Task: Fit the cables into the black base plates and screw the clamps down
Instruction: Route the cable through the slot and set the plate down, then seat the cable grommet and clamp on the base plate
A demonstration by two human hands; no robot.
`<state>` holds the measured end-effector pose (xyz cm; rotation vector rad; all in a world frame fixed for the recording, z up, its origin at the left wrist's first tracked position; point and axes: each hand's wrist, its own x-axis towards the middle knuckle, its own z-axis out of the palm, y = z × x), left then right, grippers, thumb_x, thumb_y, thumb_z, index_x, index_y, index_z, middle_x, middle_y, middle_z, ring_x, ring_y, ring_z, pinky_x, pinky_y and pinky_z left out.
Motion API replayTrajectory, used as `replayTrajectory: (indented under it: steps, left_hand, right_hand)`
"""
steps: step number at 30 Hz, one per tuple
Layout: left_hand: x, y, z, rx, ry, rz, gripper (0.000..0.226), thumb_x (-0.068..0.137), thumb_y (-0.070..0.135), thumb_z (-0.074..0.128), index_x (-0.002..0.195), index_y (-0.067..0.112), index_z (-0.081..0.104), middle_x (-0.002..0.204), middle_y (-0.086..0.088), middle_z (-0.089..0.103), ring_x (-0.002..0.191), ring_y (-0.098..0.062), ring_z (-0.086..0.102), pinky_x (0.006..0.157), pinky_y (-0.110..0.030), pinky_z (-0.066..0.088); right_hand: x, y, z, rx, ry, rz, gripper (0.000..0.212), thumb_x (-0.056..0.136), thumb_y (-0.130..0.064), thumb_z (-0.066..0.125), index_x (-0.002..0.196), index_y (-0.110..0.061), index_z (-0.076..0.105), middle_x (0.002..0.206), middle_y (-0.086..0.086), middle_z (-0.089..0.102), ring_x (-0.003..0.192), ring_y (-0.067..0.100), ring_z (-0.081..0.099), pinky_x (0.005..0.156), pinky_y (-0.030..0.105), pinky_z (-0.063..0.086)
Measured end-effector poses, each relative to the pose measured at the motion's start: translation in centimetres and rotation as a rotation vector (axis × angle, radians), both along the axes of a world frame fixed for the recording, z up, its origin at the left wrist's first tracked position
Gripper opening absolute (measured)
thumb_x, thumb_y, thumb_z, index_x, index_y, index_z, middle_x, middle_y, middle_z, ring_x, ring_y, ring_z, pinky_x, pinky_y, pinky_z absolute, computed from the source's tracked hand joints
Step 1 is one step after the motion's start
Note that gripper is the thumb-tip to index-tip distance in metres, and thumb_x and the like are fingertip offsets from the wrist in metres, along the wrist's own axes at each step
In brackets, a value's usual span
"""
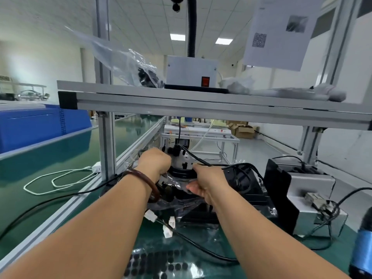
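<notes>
Both my hands reach under the aluminium shelf to a stack of black base plates [249, 190] partly wrapped in clear plastic. My left hand [155, 162], a dark bangle on its wrist, curls around something at the left of a round black and white unit [184, 164] on top of the stack; what it grips is hidden. My right hand [207, 183] pinches the clear plastic wrap [177, 183] at the front of that unit. A black cable [198, 159] runs from the unit's top to the right. White connectors [168, 224] on thin wires lie in front.
An aluminium shelf [201, 101] spans overhead with a grey box and plastic bags on it. A grey metal fixture [314, 198] with cables stands at the right, a blue tool [364, 244] at the right edge. A sheet of black round pads [161, 264] lies near me. A white cord [56, 180] loops at the left.
</notes>
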<state>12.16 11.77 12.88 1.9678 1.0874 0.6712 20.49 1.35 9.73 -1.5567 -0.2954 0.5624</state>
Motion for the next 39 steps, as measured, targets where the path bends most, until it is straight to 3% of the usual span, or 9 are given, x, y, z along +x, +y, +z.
replayTrajectory:
  steps: [9,14,17,22,24,27,30,35,39]
  left_hand:
    - [-1.3,-4.1,1.0,-0.371,-0.468,-0.204,0.019,0.09,0.009,0.056,0.074,0.017,0.049,0.084,-0.01,0.057,0.076,-0.024,0.052,0.065,-0.034,0.039]
    - [-6.3,-9.0,0.2,-0.501,-0.56,-0.445,0.014,0.089,0.006,0.059,0.095,0.018,0.057,0.075,0.001,0.074,0.06,-0.01,0.068,0.051,-0.024,0.052]
    - [-9.8,-11.5,-2.5,-0.621,-0.524,-0.569,0.055,0.084,0.007,0.064,0.134,0.013,0.041,0.094,-0.005,0.074,0.075,-0.016,0.072,0.059,-0.024,0.055]
    - [-13.1,-15.9,-9.0,-0.761,-0.626,-0.556,0.075,0.058,0.008,0.084,0.121,0.028,0.049,0.1,0.003,0.072,0.087,-0.022,0.072,0.064,-0.032,0.057]
    - [-13.2,-16.9,-11.0,-0.803,-0.618,-0.515,0.083,0.048,0.017,0.09,0.119,0.034,0.05,0.112,0.005,0.066,0.09,-0.013,0.071,0.067,-0.033,0.057]
    - [-13.0,-16.5,-12.2,-0.547,-0.416,-0.589,0.076,0.049,0.056,0.085,0.116,0.046,0.05,0.115,0.027,0.059,0.103,0.01,0.059,0.083,-0.017,0.051]
    - [-13.3,-13.9,-13.0,-0.084,-0.226,-0.561,0.027,0.091,0.048,0.053,0.117,0.045,0.059,0.129,0.029,0.053,0.128,0.006,0.04,0.106,-0.016,0.031]
    - [-13.2,-12.7,-15.0,0.701,0.354,-0.769,0.053,0.083,0.074,0.011,0.136,0.065,0.016,0.146,0.042,-0.004,0.14,0.005,-0.016,0.117,-0.028,-0.004]
    - [-11.9,-13.9,-15.1,0.875,0.334,-0.808,0.048,0.086,0.053,0.038,0.134,0.052,0.04,0.142,0.027,0.041,0.13,0.0,0.042,0.11,-0.033,0.036]
  right_hand:
    - [-3.0,-5.7,1.4,0.268,-0.047,-0.108,0.008,0.088,-0.018,0.066,0.082,-0.015,0.062,0.079,0.017,0.071,0.05,0.019,0.067,0.04,0.019,0.045]
    - [-6.5,-12.5,0.2,0.27,-0.112,-0.018,0.017,0.091,-0.027,0.065,0.097,-0.011,0.067,0.079,0.013,0.072,0.06,0.019,0.069,0.047,0.021,0.05]
    - [-9.4,-16.6,-2.1,0.217,-0.118,-0.001,0.017,0.088,-0.028,0.068,0.099,-0.015,0.067,0.073,0.006,0.073,0.061,0.023,0.07,0.047,0.022,0.05]
    - [-12.6,-21.8,-6.6,0.158,0.182,0.023,0.024,0.063,-0.029,0.081,0.082,-0.016,0.075,0.066,0.019,0.069,0.055,0.034,0.066,0.045,0.031,0.051]
    - [-12.7,-22.6,-7.8,0.251,0.387,0.142,0.023,0.063,-0.025,0.077,0.077,-0.007,0.078,0.08,0.022,0.071,0.067,0.036,0.069,0.068,0.043,0.055]
    - [-12.0,-22.6,-8.6,0.307,0.462,0.205,0.042,0.056,-0.026,0.077,0.091,-0.003,0.078,0.103,0.021,0.072,0.087,0.029,0.072,0.09,0.041,0.05]
    - [-11.6,-22.8,-8.4,0.174,0.38,0.172,0.044,0.047,-0.035,0.077,0.08,-0.006,0.079,0.094,0.019,0.074,0.058,0.024,0.068,0.055,0.028,0.054]
    - [-11.5,-23.4,-8.8,0.116,0.333,0.188,0.046,0.051,-0.04,0.075,0.072,0.001,0.077,0.069,0.025,0.068,0.036,0.025,0.052,0.036,0.025,0.043]
    - [-11.9,-22.5,-9.0,0.185,0.34,0.156,0.039,0.05,-0.025,0.076,0.078,0.003,0.077,0.088,0.029,0.07,0.056,0.036,0.065,0.047,0.033,0.054]
